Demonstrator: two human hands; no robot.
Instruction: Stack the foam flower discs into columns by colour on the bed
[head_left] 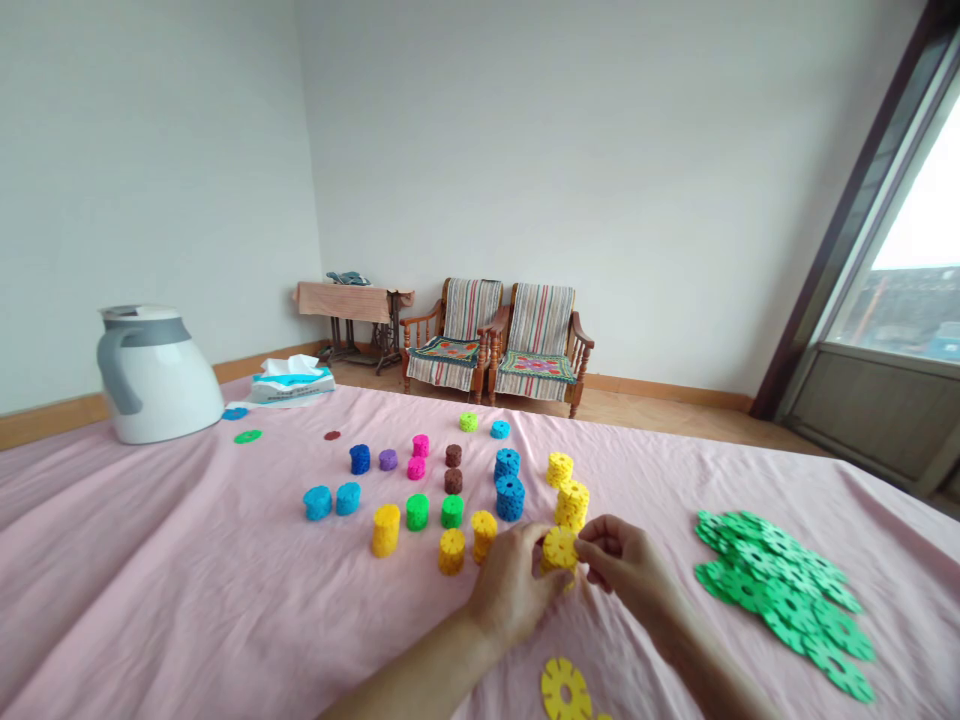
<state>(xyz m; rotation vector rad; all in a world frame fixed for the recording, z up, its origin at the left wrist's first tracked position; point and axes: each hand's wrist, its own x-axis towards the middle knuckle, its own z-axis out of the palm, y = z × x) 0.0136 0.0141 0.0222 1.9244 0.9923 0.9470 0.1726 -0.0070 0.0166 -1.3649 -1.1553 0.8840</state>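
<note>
A short stack of yellow notched plastic discs [559, 548] stands on the pink cloth between my hands. My left hand [514, 585] is curled round its left side, thumb low in front. At the right edge, near the top disc, my right hand [619, 560] has its fingertips closed together against the stack. Just behind stand two more yellow stacks [572, 505]. Nearer to me lies a loose yellow disc [566, 688], with part of another at the frame's bottom edge. Left of my left hand are more yellow stacks [451, 551].
Loose green discs [784, 580] are heaped at the right. Small stacks in blue [510, 498], green [417, 512], brown [453, 481], pink [416, 468] and purple [388, 460] stand mid-table. A white jug [161, 385] and tissue pack [292, 380] are at the far left.
</note>
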